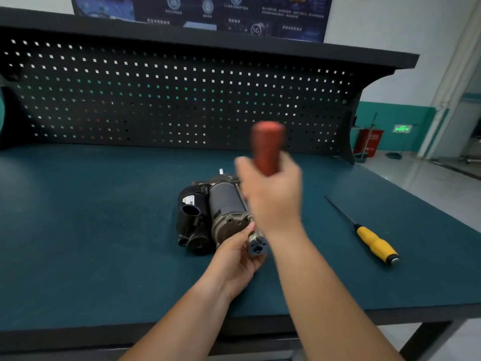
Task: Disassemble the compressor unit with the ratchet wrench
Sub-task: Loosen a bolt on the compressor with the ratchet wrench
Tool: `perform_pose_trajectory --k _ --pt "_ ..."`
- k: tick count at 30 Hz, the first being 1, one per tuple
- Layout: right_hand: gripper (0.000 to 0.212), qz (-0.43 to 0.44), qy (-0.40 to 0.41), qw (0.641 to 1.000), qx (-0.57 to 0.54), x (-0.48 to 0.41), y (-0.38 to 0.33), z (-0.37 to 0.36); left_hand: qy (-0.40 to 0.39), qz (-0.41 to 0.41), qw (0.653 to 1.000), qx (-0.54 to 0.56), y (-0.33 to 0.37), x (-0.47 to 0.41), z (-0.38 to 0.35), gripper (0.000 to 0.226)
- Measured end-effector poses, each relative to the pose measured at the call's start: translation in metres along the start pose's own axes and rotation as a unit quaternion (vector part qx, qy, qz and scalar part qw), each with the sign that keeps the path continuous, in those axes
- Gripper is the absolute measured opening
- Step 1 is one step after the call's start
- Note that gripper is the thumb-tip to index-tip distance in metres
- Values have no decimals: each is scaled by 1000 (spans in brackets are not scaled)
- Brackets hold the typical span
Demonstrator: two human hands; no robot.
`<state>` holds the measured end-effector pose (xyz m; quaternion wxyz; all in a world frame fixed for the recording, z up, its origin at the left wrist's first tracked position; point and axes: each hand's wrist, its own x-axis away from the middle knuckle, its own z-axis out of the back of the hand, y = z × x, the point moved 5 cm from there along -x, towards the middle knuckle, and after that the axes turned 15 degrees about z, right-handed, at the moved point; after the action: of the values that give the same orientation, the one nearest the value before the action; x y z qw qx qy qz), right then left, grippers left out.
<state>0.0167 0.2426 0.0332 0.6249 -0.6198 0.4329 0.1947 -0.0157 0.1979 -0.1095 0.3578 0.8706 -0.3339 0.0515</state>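
Note:
The compressor unit [208,217], a grey metal cylinder joined to black plastic housings, lies on the green bench mat [91,230]. My right hand [270,194] grips the red handle of the ratchet wrench [268,147], which stands upright and blurred above the unit's right side; the wrench head is hidden behind the hand. My left hand [234,259] holds the unit's near end, its fingers curled round a small dark fitting [257,246] at the front.
A screwdriver [374,243] with a yellow handle and a long black shaft lies on the mat to the right. A black pegboard [169,100] backs the bench under a shelf. The bench's front edge runs just below my forearms.

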Motion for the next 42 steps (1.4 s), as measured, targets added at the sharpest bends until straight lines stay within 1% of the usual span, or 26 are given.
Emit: perform_pose_trajectory --k 1,2,4,5,7,8,9,10,12,14,16,18,20,22,24,25,27,28,30,32,34,36,37,39,40,42 --pt "28 -36 96 992 -71 1 7 21 4 2 1000 1 0 0 0 18" --pt "30 -66 192 969 -139 4 17 42 9 4 1000 2 0 0 0 18" --pt "31 -123 349 898 -240 19 37 75 17 7 1000 10 0 0 1 19" --pt "31 -156 404 858 -274 30 48 84 15 9 1000 18 0 1 1 19" --pt "28 -215 473 790 -325 51 67 92 2 13 999 35 0 0 2 21" --pt "26 -230 489 771 -338 57 73 93 -5 13 999 39 0 1 1 21" --pt "25 -233 493 766 -341 57 75 93 -8 12 999 35 -1 2 0 21" --pt "25 -227 485 775 -336 53 73 92 -6 11 1000 26 -1 2 0 20" --pt "26 -194 436 822 -311 35 62 87 1 8 1000 -6 -3 2 1 19" --pt "28 -147 334 890 -273 11 43 72 1 0 999 -43 -3 2 2 23" --pt "30 -103 176 958 -202 -7 23 47 0 -4 998 -60 -4 1 1 27" --pt "32 -56 -5 995 -85 -13 7 11 4 -9 998 -55 -4 -1 2 21" --pt "29 8 -158 986 61 -9 -1 -25 0 -9 999 -49 -4 -1 2 16" --pt "28 60 -283 944 160 5 -3 -57 -29 0 999 -46 -3 2 -2 9" --pt "30 84 -350 910 205 15 -1 -75 -67 2 997 -29 -1 9 -10 5" --pt "31 83 -348 911 204 15 0 -76 -72 -1 997 -24 0 10 -11 9" --pt "33 63 -278 946 155 7 0 -64 -49 -1 999 -21 0 4 -3 26" --pt "33 43 -227 966 119 1 -1 -54 -40 0 999 -20 0 1 0 28" --pt "29 -12 -118 993 24 -9 -1 -28 -21 -1 1000 -13 0 0 3 16" --pt "23 -58 11 995 -84 -12 3 0 -4 -1 1000 0 0 -1 4 10" --pt "20 -86 170 967 -171 -8 12 33 8 -4 1000 -5 1 1 4 11" --pt "20 -121 318 912 -232 6 29 63 16 -6 1000 -16 1 1 4 16" --pt "20 -145 371 879 -261 16 38 74 19 -7 1000 -17 1 0 4 18" --pt "21 -194 427 828 -306 31 54 88 24 -3 1000 -17 -1 -1 5 20" --pt "23 -211 432 819 -314 34 58 91 23 0 1000 -19 -1 0 5 21" --pt "25 -215 402 835 -307 27 57 89 20 2 999 -27 -2 1 4 22"
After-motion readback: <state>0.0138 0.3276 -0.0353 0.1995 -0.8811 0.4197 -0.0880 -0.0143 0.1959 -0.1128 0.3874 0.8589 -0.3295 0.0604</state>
